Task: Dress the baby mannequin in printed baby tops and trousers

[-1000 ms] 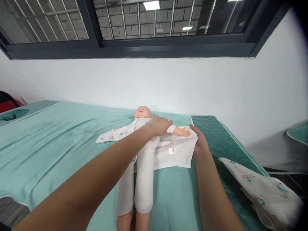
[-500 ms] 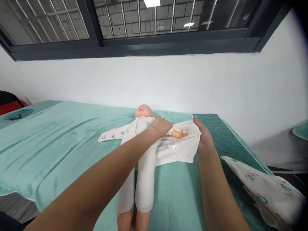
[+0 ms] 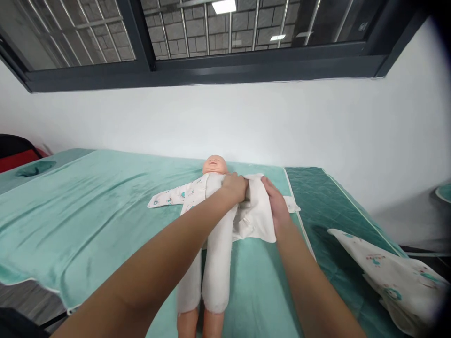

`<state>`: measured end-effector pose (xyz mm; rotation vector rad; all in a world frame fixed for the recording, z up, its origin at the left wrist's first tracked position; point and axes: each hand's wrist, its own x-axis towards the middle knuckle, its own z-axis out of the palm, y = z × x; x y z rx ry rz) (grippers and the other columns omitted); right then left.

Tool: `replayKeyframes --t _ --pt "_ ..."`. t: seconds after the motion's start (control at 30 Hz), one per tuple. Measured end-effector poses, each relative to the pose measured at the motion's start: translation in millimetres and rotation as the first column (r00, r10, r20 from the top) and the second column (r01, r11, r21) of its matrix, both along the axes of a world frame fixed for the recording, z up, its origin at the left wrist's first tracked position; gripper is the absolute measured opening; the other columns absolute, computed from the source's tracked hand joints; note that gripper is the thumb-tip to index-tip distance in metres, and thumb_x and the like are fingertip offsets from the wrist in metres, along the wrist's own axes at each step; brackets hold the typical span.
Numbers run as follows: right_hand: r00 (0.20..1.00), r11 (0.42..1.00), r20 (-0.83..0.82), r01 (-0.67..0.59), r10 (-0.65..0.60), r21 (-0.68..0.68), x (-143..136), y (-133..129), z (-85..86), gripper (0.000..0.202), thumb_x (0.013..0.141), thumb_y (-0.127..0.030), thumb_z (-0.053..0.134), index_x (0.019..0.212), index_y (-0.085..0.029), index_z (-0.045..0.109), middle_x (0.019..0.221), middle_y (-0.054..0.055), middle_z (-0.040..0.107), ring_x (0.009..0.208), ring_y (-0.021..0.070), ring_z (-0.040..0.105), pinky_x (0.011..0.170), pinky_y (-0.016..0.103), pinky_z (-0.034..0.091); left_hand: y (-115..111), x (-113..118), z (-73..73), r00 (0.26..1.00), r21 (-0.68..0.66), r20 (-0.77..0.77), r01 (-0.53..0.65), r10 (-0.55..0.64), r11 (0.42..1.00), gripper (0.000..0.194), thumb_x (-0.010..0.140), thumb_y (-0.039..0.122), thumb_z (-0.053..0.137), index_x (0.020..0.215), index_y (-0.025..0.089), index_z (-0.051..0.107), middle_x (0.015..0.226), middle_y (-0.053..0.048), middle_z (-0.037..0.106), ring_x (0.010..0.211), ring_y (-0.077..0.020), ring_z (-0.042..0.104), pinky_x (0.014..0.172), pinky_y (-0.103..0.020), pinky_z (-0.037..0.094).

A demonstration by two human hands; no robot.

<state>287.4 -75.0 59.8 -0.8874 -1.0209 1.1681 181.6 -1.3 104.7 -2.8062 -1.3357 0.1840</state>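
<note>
A baby doll (image 3: 214, 164) lies on its back, head toward the wall, its body and legs white. A white patterned garment (image 3: 259, 211) is around its upper body, one printed sleeve (image 3: 169, 197) spread out at the left. At the doll's chest on the right side, my left hand (image 3: 235, 187) is closed on the garment, its fingertips partly hidden by cloth. My right hand (image 3: 276, 202) grips the outer edge of the garment's white panel, folded up over the doll's arm, which is hidden. The end of another sleeve (image 3: 291, 204) shows beyond my right hand.
A light green cover (image 3: 105, 202) lies under the doll, with a darker green quilted part (image 3: 310, 188) to the right. Another printed white cloth (image 3: 391, 272) rests at the right. A black and red item (image 3: 17, 155) stands at the far left, below a barred window (image 3: 225, 70).
My right hand has moved left with the garment's edge, drawing the panel over the doll's arm and hand, which showed before. A sleeve end now shows at the right.
</note>
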Motion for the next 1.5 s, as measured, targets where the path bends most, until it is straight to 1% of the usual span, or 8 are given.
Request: replayKeyframes --t 0.37,0.47,0.67,0.87,1.03,1.17,1.3,1.5 --pt "0.913 0.905 -0.022 -0.4 0.407 0.145 -40.5 -21.6 7.0 0.056 0.078 -0.032 0.074 0.131 -0.03 0.058 0.15 0.001 0.048 0.145 0.0229 0.034 0.12 0.041 0.029 29.1 -76.4 39.7 0.9 -0.245 0.423 0.006 0.102 0.97 0.046 0.096 0.047 0.036 0.117 0.019 0.066 0.118 -0.007 0.07 0.103 -0.0187 0.065 0.087 -0.025 0.05" --pt "0.888 0.881 0.002 -0.456 0.459 0.126 -38.5 -23.0 7.7 0.052 0.08 -0.031 0.073 0.13 -0.03 0.06 0.15 0.001 0.049 0.146 0.0211 0.032 0.121 0.04 0.026 24.1 -81.8 45.2 0.881 -0.34 0.454 0.033 0.133 0.94 0.054 0.083 0.058 0.056 0.125 0.023 0.062 0.124 -0.005 0.067 0.104 -0.0199 0.064 0.083 -0.024 0.05" --pt "0.861 0.859 0.024 -0.508 0.508 0.058 -29.2 -27.9 8.2 0.057 0.083 -0.036 0.071 0.138 -0.032 0.054 0.153 0.003 0.044 0.122 0.023 0.057 0.092 0.035 0.052 15.4 -73.2 44.4 0.896 -0.119 0.441 0.009 0.045 0.993 0.036 0.077 0.021 0.058 0.112 0.022 0.065 0.105 -0.003 0.069 0.096 -0.018 0.063 0.077 -0.024 0.049" --pt "0.97 0.966 0.047 -0.241 0.238 0.096 -25.2 -15.6 -1.8 0.025 0.087 -0.036 0.066 0.109 -0.025 0.068 0.115 0.007 0.072 0.088 0.0187 0.065 0.067 0.029 0.051 28.3 -92.4 25.3 0.803 0.056 0.517 -0.376 0.296 0.925 0.029 0.084 0.016 0.051 0.108 0.023 0.065 0.109 -0.009 0.068 0.106 -0.0257 0.059 0.083 -0.035 0.048" --pt "0.978 0.976 0.112 -0.188 0.176 0.108 -18.9 -9.8 -7.2 0.019 0.087 -0.033 0.066 0.104 -0.024 0.069 0.108 0.005 0.074 0.071 0.0142 0.061 0.069 0.03 0.05 9.1 -130.5 -8.7 0.668 0.162 0.734 -0.348 0.123 0.923 0.02 0.092 0.028 0.049 0.104 0.02 0.063 0.11 -0.009 0.067 0.111 -0.0265 0.055 0.094 -0.039 0.044" --pt "0.926 0.929 0.165 -0.357 0.339 0.096 -17.3 -18.9 -3.1 0.021 0.091 -0.034 0.06 0.109 -0.024 0.068 0.118 0.009 0.071 0.06 0.0127 0.058 0.06 0.031 0.048 -41.6 -169.2 -51.4 0.405 -0.043 0.884 -0.428 0.234 0.903 0.025 0.096 0.036 0.044 0.103 0.021 0.062 0.108 -0.008 0.067 0.104 -0.0236 0.059 0.091 -0.038 0.046" --pt "0.96 0.958 0.099 -0.272 0.263 0.095 -20.9 -23.2 -13.2 0.02 0.089 -0.033 0.064 0.105 -0.023 0.069 0.105 0.007 0.072 0.065 0.0132 0.057 0.059 0.027 0.045 -99.6 -196.9 -84.2 0.209 -0.376 0.859 -0.364 0.468 0.852 0.027 0.092 0.041 0.049 0.105 0.021 0.062 0.107 -0.008 0.069 0.098 -0.0238 0.062 0.086 -0.038 0.048" --pt "0.978 0.998 0.202 0.035 -0.044 0.049 -25.4 -61.8 -55.0 0.027 0.084 -0.037 0.07 0.107 -0.024 0.065 0.102 0.004 0.067 0.09 0.0185 0.061 0.079 0.031 0.049 -146.9 -210.9 -93.7 0.389 -0.277 0.85 -0.242 0.355 0.93 0.027 0.086 0.027 0.056 0.112 0.023 0.06 0.119 -0.006 0.065 0.11 -0.0234 0.059 0.098 -0.039 0.045"
